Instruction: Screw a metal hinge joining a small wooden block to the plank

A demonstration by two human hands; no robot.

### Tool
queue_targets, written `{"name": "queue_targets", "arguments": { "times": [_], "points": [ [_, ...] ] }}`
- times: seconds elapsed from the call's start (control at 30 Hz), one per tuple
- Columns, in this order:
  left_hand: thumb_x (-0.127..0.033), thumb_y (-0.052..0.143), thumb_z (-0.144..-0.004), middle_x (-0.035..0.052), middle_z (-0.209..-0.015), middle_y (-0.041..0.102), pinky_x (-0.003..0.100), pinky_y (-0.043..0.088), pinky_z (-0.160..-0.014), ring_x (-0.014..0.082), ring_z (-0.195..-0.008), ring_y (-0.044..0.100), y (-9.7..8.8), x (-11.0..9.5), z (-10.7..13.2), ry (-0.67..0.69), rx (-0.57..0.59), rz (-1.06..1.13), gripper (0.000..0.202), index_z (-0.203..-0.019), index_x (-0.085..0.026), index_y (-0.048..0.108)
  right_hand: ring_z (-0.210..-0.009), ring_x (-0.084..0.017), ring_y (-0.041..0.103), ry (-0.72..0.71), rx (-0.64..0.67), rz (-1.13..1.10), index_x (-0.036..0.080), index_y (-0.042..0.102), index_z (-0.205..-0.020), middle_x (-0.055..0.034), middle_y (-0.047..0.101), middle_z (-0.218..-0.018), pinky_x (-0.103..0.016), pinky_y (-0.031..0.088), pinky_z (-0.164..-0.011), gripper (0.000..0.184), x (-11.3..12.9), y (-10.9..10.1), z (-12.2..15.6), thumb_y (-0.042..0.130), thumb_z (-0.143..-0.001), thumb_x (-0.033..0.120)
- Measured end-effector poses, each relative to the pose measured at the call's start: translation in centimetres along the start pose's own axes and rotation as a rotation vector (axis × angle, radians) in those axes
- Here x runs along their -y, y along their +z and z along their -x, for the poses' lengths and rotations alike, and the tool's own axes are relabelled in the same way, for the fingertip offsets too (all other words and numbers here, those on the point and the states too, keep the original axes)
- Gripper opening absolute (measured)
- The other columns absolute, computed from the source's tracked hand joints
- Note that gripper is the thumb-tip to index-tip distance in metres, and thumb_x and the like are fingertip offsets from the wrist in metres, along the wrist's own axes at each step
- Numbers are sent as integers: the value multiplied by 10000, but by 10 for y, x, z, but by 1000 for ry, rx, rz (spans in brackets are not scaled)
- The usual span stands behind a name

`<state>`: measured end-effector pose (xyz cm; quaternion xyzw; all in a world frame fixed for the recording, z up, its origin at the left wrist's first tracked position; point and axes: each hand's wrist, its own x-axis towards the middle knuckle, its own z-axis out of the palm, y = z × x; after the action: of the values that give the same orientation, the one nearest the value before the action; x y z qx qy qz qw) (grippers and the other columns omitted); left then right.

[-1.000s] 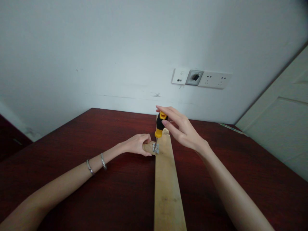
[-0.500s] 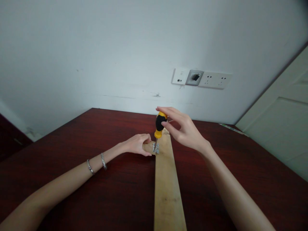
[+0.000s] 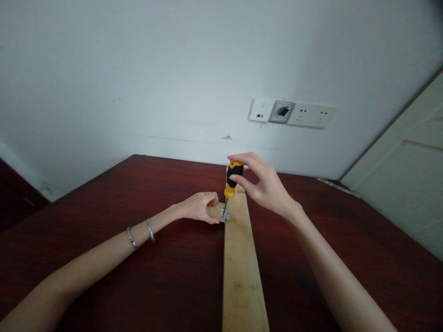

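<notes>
A long pale wooden plank (image 3: 240,267) lies on a dark red table (image 3: 138,258), running away from me. A small wooden block (image 3: 215,211) butts against its left side, joined by a small metal hinge (image 3: 224,212). My left hand (image 3: 199,207) is closed over the block and holds it against the plank. My right hand (image 3: 258,184) pinches the top of a yellow and black screwdriver (image 3: 231,181) with its fingertips. The screwdriver stands nearly upright with its tip on the hinge.
A white wall rises behind the table, with a row of sockets and switches (image 3: 292,113) on it. A pale door panel (image 3: 401,184) stands at the right. A thin flat object (image 3: 332,183) lies near the table's far right edge.
My right fingers have shifted round the screwdriver's handle, closing more tightly on its top. The left hand, block and plank stay put. The camera has shifted slightly.
</notes>
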<state>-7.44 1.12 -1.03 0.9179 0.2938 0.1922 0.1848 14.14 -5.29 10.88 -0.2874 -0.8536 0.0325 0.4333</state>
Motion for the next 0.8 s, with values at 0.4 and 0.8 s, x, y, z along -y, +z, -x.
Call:
{"name": "queue_targets", "arguments": {
  "times": [0.4, 0.8],
  "points": [
    [-458, 753, -605, 10, -857, 597, 268, 394, -631, 169, -716, 557, -1, -1, 0, -6, 1, 6, 458, -852, -192, 474, -1030, -206, 559, -27, 61, 74, 236, 458, -1307, -98, 521, -1202, -386, 519, -857, 391, 7, -2, 1, 444, -917, 207],
    [-472, 751, -606, 10, -850, 586, 274, 392, -647, 175, -726, 553, -1, -1, 0, -6, 2, 17, 467, -861, -192, 478, -1099, -216, 538, 4, 54, -8, 261, 454, -1323, -86, 500, -1263, -332, 566, -772, 426, 6, 1, 1, 483, -901, 207]
  ]
}}
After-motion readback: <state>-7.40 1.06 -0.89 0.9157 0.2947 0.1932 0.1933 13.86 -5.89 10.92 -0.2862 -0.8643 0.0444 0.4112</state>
